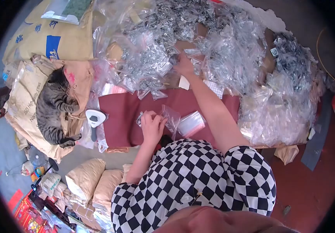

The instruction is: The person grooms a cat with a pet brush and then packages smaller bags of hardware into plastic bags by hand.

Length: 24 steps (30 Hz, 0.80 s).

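Observation:
My left hand (152, 126) is over the dark red cloth (121, 108), fingers curled in at the edge of a clear plastic bag (171, 117). Small metal parts (139, 119) show beside its fingers. Right of that bag lies a stack of flat clear zip bags (191, 124) with a pink strip. My right arm stretches forward, and my right hand (183, 65) is down at the heap of bagged metal hardware (148, 50). Its fingertips are partly hidden among the parts, so its grip is unclear.
A tabby cat (55, 108) lies on brown paper sacks (24, 97) at the left. Near it is a white tool with a grey handle (95, 118). More filled bags (233, 50) and a dark heap of parts (291, 58) cover the right. Full sacks (85, 176) stand below left.

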### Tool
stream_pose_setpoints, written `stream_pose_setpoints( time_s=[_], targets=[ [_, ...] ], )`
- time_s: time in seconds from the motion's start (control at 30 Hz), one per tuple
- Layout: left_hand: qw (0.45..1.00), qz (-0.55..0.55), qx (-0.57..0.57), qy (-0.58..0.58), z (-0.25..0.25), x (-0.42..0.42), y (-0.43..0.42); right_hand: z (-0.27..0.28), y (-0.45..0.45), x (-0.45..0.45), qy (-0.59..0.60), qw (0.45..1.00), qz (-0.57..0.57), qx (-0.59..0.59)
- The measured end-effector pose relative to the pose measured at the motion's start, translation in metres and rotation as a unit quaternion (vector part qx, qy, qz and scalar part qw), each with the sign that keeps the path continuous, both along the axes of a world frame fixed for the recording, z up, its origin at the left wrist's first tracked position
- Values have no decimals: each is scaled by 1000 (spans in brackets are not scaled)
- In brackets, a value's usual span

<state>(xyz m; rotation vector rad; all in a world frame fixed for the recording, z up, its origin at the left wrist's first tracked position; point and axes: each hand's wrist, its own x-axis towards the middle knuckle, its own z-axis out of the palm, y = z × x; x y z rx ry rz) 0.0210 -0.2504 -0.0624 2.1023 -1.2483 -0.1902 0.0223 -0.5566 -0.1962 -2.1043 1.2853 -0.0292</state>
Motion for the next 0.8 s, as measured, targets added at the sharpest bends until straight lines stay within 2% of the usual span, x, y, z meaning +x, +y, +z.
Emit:
stream_pose_setpoints(
  time_s=[0.03, 0.1, 0.17, 0.2, 0.27, 0.3, 0.37, 0.4, 0.43, 0.47, 0.5, 0.53, 0.57, 0.63, 0.7, 0.77, 0.8],
  targets=[
    [1000, 20, 7, -12, -4, -1, 3, 3, -4, -9, 1, 1000, 1, -1],
    [1000, 4, 6, 19, -11, 0, 7, 13, -15, -39, -94, 970, 39, 220],
    [999, -13, 1, 50, -19, 2, 9, 9, -30, -74, -236, 859, -29, 454],
    [997, -34, -7, 72, -23, 3, 9, 32, -24, -83, -234, 860, -27, 452],
    [994, -51, -18, 96, -24, 3, 4, 108, -7, -94, -447, 739, -105, 492],
    [996, -59, -17, 67, -21, 3, -1, 104, -17, -95, -446, 740, -105, 493],
    [996, -74, -16, 40, -21, 3, -5, 97, -41, -96, -365, 823, -37, 433],
    [994, -98, 6, 40, -27, 3, -7, 105, -45, -87, -367, 823, -38, 431],
    [992, -120, 27, 40, -29, 3, -8, 122, -46, -70, -281, 906, 10, 315],
    [992, -120, 27, 37, -27, 2, -10, 130, -48, -57, -187, 962, 58, 190],
    [989, -117, 38, 85, -22, 0, -12, 119, -54, -48, -190, 961, 60, 190],
    [984, -112, 49, 130, -19, -1, -14, 96, -61, -39, -51, 993, 101, -15],
    [985, -108, 48, 123, -13, 0, -14, 74, -65, -30, 90, 962, 135, -221],
    [945, -117, 204, 228, -3, 1, -12, 28, -81, -31, 100, 949, 166, -250],
    [955, -97, 170, 222, -14, -1, -3, 22, -97, -29, 114, 933, 195, -280],
    [983, -83, 63, 152, -23, -1, 2, 35, -103, -24, -10, 970, 188, -156],
    [983, -78, 60, 153, -26, 0, 2, 47, -105, -13, -10, 968, 193, -158]
  ],
)
